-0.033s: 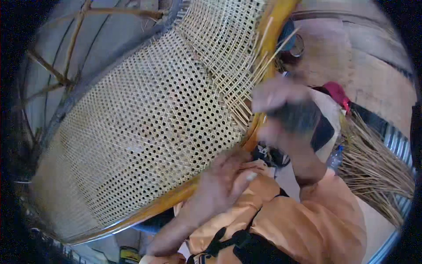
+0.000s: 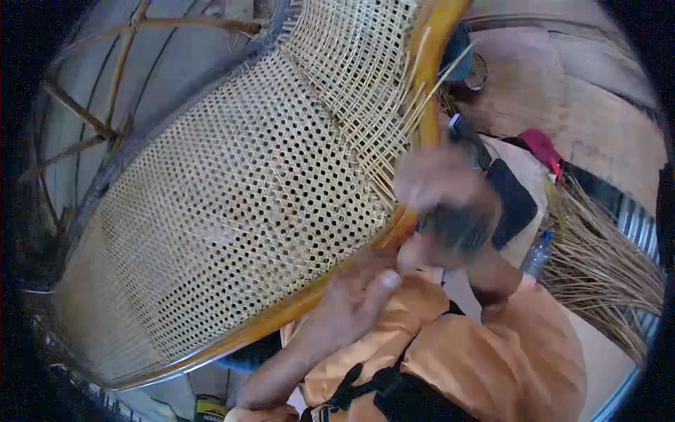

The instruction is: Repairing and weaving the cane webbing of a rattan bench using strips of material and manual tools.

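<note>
A woven cane panel [image 2: 232,204] in an orange-brown wooden frame [image 2: 281,316] lies tilted across my lap. My left hand [image 2: 355,299] grips the frame's near rim, thumb on top. Just right of it, my right hand [image 2: 439,186] is blurred by motion at the frame's edge. It is closed around a dark object [image 2: 457,228] whose kind I cannot make out. Loose cane strands [image 2: 439,67] stick out past the frame above my right hand, where the weave is more open.
A bundle of loose cane strands [image 2: 605,281] lies on the floor at the right, with a plastic bottle [image 2: 538,257] beside it. A red thing [image 2: 541,144] sits farther back. A bare rattan frame [image 2: 105,119] stands at the left. My orange clothing [image 2: 492,352] fills the lower middle.
</note>
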